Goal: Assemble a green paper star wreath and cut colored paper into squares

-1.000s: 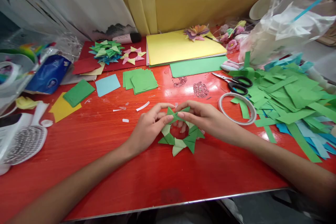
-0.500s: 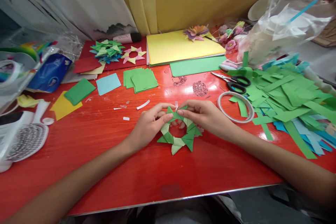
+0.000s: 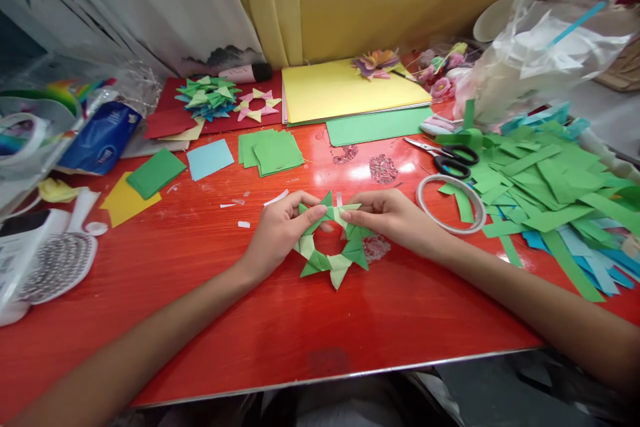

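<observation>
A ring-shaped star of folded light and dark green paper (image 3: 332, 243) rests tilted on the red table (image 3: 200, 293), near its middle. My left hand (image 3: 281, 230) pinches the ring's upper left side, thumb on top. My right hand (image 3: 390, 217) pinches the upper right side, fingers curled round the paper. The thumbs nearly meet at the ring's top point. The far rim of the ring is partly hidden by my fingers.
A tape roll (image 3: 451, 203) and black scissors (image 3: 447, 157) lie right of my hands, beside a heap of green and blue paper strips (image 3: 550, 193). Behind are green squares (image 3: 270, 150), yellow sheets (image 3: 345, 90), finished paper stars (image 3: 210, 97). A hairbrush (image 3: 45, 267) lies left.
The ring has been lifted and turned slightly toward the left between both hands; its right points have drawn in. My hands stay pinched on its top.
</observation>
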Motion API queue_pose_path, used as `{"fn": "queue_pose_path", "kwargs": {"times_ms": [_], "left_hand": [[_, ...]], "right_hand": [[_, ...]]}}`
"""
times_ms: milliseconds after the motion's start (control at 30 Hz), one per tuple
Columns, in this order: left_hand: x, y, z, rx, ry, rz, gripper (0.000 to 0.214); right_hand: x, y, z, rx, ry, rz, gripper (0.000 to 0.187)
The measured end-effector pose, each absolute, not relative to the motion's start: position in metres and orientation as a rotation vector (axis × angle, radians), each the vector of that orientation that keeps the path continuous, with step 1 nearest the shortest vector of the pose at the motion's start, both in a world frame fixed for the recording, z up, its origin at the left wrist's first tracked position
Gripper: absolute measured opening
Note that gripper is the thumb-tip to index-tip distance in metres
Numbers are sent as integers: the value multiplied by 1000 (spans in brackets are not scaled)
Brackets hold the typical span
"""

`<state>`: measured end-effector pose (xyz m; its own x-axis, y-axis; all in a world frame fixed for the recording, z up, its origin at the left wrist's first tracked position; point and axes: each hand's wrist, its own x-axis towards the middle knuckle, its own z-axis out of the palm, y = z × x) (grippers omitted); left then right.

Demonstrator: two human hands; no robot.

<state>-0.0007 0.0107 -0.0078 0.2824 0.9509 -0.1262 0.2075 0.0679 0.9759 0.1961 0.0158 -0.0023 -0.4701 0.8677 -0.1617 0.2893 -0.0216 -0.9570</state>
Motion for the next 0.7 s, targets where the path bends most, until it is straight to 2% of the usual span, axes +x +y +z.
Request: {"fn": "queue_pose_path", "kwargs": {"times_ms": [200, 367, 500, 700], "left_hand": [[-1, 10, -6, 1426, 1176, 755, 23], [1, 9, -6, 1234, 1137, 951, 23], [2, 11, -5, 1231, 1111, 1034, 20], [0, 10, -3, 1396, 1092, 835, 16]], "right_hand": [[195, 15, -3, -1175, -1745, 1579, 26], [191, 18, -3, -1083, -1444, 1658, 30], [194, 19, -5, -1099, -1440, 1614, 29], [193, 15, -4, -973, -1576, 1706, 40]]}}
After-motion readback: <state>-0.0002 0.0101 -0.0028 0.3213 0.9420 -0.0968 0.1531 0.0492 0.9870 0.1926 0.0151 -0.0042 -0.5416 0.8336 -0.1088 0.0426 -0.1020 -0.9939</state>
